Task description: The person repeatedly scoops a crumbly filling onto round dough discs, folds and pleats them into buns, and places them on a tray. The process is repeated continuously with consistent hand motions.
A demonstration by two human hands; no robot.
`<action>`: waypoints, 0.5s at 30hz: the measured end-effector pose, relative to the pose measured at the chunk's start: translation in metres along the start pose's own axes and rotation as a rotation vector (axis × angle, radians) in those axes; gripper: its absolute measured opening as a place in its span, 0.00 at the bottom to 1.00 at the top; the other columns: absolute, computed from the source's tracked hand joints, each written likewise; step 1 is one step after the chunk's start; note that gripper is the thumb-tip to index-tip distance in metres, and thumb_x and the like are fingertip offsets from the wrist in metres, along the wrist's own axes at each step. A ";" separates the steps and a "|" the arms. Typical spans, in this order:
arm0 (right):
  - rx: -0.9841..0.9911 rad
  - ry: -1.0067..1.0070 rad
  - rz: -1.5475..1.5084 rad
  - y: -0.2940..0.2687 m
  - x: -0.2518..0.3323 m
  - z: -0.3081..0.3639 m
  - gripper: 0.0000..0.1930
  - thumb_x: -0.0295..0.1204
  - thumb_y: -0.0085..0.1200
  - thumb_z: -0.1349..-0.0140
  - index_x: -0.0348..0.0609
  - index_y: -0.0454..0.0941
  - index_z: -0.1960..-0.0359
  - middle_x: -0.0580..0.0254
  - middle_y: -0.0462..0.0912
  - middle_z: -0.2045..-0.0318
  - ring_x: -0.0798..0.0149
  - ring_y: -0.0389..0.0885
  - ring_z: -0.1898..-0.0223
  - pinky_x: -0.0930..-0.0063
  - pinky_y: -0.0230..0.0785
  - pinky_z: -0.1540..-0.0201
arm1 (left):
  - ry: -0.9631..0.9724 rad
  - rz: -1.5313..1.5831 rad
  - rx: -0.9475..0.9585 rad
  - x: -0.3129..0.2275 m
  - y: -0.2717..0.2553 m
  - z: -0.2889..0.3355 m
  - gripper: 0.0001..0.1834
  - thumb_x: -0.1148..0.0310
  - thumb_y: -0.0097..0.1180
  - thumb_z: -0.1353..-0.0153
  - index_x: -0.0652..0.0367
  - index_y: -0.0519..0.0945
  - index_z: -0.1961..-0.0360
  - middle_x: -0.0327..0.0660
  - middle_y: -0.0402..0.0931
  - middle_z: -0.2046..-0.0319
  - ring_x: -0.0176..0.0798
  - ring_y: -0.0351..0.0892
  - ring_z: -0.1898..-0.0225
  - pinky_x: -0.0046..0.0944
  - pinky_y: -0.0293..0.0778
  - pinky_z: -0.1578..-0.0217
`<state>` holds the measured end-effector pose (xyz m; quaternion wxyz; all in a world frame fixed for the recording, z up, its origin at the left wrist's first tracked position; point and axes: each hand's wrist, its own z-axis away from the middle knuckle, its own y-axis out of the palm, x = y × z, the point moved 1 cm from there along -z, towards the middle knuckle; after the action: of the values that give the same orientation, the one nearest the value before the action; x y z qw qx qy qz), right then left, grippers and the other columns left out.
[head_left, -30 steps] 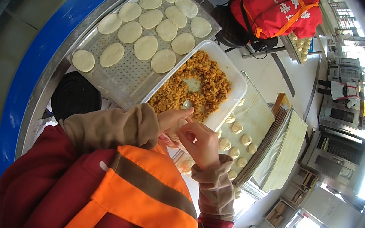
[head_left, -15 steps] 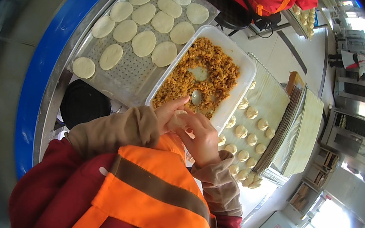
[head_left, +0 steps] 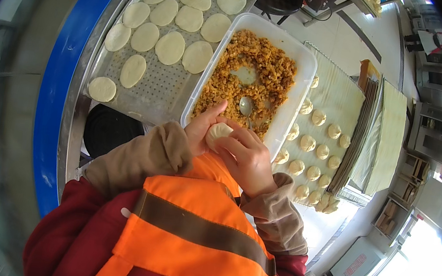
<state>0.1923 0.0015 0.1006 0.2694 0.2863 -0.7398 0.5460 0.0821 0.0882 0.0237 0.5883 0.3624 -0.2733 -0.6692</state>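
Observation:
A pleated white bun (head_left: pixel 217 135) rests in my left hand (head_left: pixel 199 129), whose fingers curl round its far side. My right hand (head_left: pixel 246 156) pinches the bun's right edge with thumb and fingertips. Both hands are just in front of a clear plastic tub (head_left: pixel 302 93) of crumbly brown filling (head_left: pixel 264 68). A metal spoon (head_left: pixel 245 106) lies in the filling, its handle running toward my hands. On the perforated metal tray (head_left: pixel 167 96) to the left lie several flat dough rounds (head_left: pixel 170 48).
Several finished buns (head_left: pixel 308 143) sit in rows on a lined tray (head_left: pixel 344 104) to the right, beside a stack of boards (head_left: pixel 385 138). A black round stool (head_left: pixel 112 131) stands under the tray's near edge. A blue table edge (head_left: pixel 65 59) runs along the left.
The bun has come more into sight between my hands, its pleats now showing. My view has shifted slightly, and the person in red at the far side shows less.

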 end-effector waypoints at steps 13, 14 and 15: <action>0.114 0.196 -0.037 0.025 -0.014 -0.005 0.05 0.24 0.61 0.49 0.40 0.79 0.70 0.61 0.77 0.77 0.64 0.77 0.77 0.73 0.69 0.74 | 0.254 0.002 -0.061 0.018 -0.024 -0.008 0.23 0.46 0.46 0.35 0.57 0.77 0.68 0.38 0.77 0.74 0.33 0.77 0.72 0.32 0.73 0.71; 0.150 0.264 -0.135 0.025 -0.021 -0.008 0.06 0.25 0.61 0.47 0.40 0.80 0.69 0.62 0.78 0.76 0.67 0.76 0.77 0.75 0.69 0.74 | 0.234 0.014 -0.060 0.017 -0.028 -0.007 0.24 0.45 0.45 0.35 0.57 0.77 0.68 0.39 0.78 0.73 0.34 0.77 0.72 0.34 0.74 0.70; 0.182 0.323 -0.236 0.026 -0.030 -0.011 0.06 0.26 0.61 0.46 0.39 0.80 0.67 0.62 0.79 0.75 0.70 0.76 0.77 0.76 0.69 0.74 | 0.248 0.074 -0.027 0.015 -0.032 -0.006 0.25 0.44 0.44 0.35 0.57 0.77 0.67 0.40 0.78 0.72 0.36 0.78 0.71 0.36 0.75 0.70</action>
<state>0.1951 0.0219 0.0654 0.4196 0.3027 -0.5962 0.6140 0.0672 0.0792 -0.0078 0.6468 0.4240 -0.2028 -0.6006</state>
